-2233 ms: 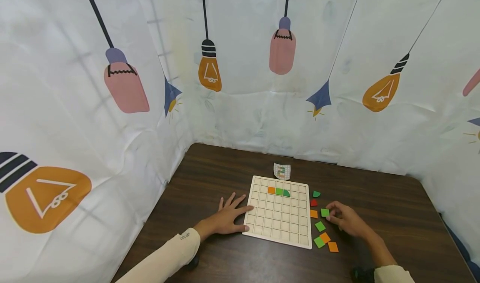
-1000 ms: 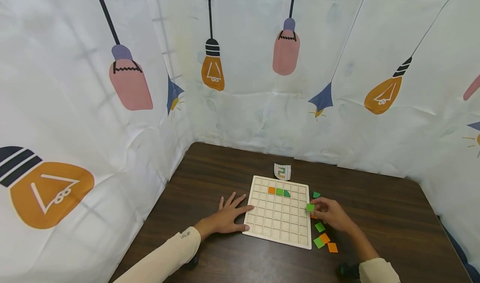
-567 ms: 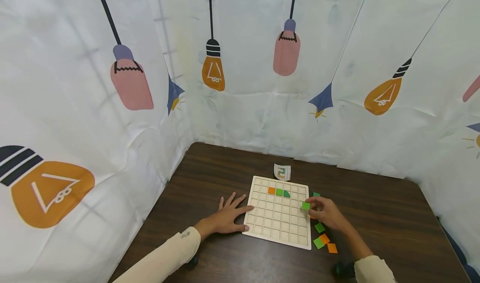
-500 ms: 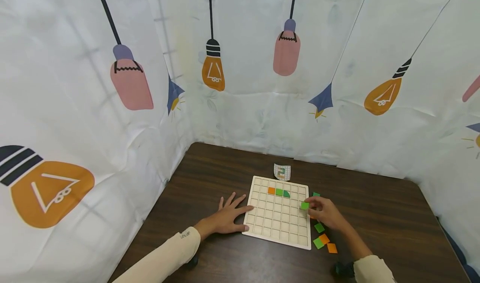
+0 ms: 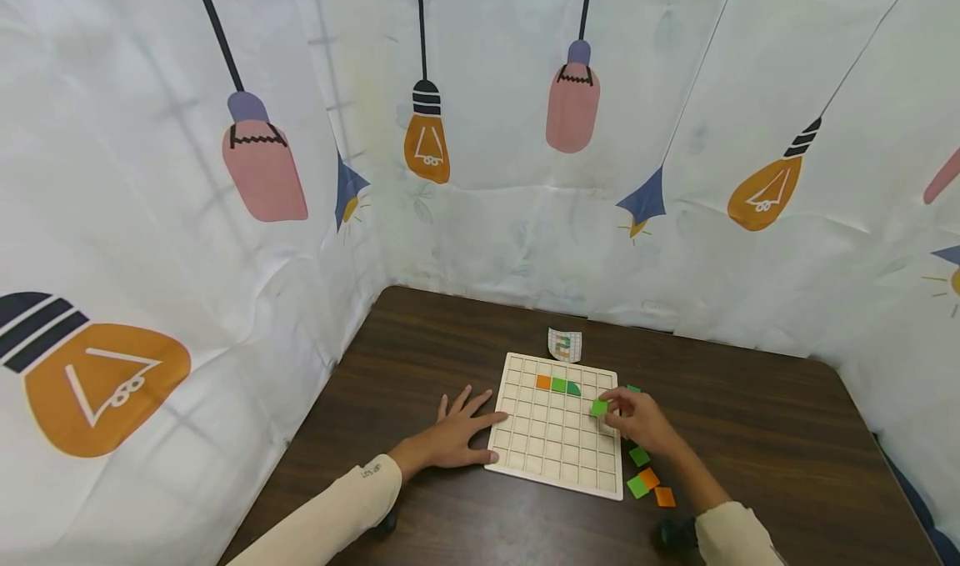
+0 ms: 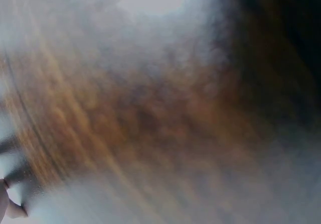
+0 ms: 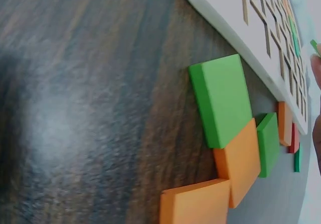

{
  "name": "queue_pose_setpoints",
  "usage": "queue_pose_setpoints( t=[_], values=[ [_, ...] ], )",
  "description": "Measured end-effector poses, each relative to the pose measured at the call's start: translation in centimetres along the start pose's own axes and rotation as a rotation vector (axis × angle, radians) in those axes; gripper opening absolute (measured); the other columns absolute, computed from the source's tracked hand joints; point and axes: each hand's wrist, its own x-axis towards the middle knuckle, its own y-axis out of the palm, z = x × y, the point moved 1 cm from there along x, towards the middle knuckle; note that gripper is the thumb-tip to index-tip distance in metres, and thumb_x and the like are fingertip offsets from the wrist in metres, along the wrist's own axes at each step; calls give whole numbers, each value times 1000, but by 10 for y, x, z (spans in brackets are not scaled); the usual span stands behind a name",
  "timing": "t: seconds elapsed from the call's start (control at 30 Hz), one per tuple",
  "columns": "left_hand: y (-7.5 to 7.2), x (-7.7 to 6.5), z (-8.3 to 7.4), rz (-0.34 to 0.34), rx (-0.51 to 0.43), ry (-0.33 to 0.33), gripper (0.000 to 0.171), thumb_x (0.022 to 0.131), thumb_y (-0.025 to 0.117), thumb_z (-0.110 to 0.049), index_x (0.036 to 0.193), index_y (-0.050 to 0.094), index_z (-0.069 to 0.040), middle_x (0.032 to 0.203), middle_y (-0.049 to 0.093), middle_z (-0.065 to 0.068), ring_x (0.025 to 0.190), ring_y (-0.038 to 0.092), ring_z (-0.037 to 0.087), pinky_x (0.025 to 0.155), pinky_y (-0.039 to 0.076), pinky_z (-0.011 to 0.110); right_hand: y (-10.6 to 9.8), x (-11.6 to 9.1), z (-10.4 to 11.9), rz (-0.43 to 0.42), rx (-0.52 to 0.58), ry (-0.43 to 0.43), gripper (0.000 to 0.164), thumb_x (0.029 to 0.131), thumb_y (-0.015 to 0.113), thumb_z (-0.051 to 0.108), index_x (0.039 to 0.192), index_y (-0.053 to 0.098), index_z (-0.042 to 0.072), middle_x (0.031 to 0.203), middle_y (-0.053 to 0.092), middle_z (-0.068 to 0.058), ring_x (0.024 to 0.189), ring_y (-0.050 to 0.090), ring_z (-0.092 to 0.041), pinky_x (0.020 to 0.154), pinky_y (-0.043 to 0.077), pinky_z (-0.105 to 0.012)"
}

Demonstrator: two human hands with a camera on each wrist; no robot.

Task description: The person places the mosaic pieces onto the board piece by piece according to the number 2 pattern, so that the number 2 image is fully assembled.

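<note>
In the head view my right hand [image 5: 640, 421] pinches a light green square tile [image 5: 599, 408] over the right part of a pale grid board [image 5: 555, 449]. Whether that tile touches the board I cannot tell. My left hand [image 5: 456, 437] lies with spread fingers at the board's left edge, thumb and a finger on its rim. Along an upper row of the board sit an orange square tile [image 5: 543, 382], a green square tile [image 5: 558, 384] and a dark green rounded tile [image 5: 573, 388]. Only fingertips [image 6: 15, 210] of the left hand show in the blurred left wrist view.
Right of the board lie loose tiles: a green tile [image 7: 223, 101], orange tiles [image 7: 241, 163] and, farther off, a red tile [image 7: 294, 138]. A small patterned paper card [image 5: 565, 344] lies behind the board on the dark wooden table [image 5: 435, 333]. A printed curtain hangs behind.
My right hand has picked up the green square tile from the table right of the board and carried it left over the grid. The left hand has stayed in place.
</note>
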Motion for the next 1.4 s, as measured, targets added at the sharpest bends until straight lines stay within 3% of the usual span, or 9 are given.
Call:
queue_pose_setpoints(
  t=[0.33, 0.57, 0.77, 0.97, 1.4],
  values=[
    [1, 0, 1, -11, -8, 9, 68, 95, 59, -59, 155, 40, -34, 169, 16, 10, 153, 3, 49, 108, 2, 81, 4, 3, -1, -30, 41, 36, 30, 92, 73, 13, 118, 67, 0, 95, 67, -12, 57, 48, -6, 49, 44, -26],
    [1, 0, 1, -12, -9, 3, 68, 95, 59, -59, 155, 40, -34, 168, 16, 10, 153, 3, 49, 108, 2, 81, 11, 9, 0, 3, 69, 36, 32, 93, 72, 15, 121, 66, 0, 98, 67, -15, 65, 56, -13, 54, 48, -28],
    [1, 0, 0, -5, -8, -1, 68, 95, 59, -60, 155, 40, -34, 169, 16, 10, 153, 3, 49, 108, 2, 81, 18, 16, 0, 47, 105, 63, 34, 96, 69, 15, 125, 64, -2, 99, 66, -16, 61, 53, -13, 52, 47, -29],
    [0, 0, -1, -1, -12, 1, 68, 95, 59, -59, 155, 40, -33, 169, 15, 10, 153, 2, 49, 108, 2, 81, 25, 23, -1, 41, 68, 31, 33, 94, 71, 16, 122, 66, -2, 97, 68, -13, 71, 59, -13, 56, 49, -28],
    [2, 2, 0, -11, 3, 5, 68, 95, 60, -59, 154, 41, -35, 168, 16, 10, 153, 4, 49, 107, 3, 82, 32, 31, 2, 34, -31, 12, 27, 94, 71, 14, 118, 68, 0, 88, 67, -5, 66, 54, -6, 59, 46, -25]
  ],
)
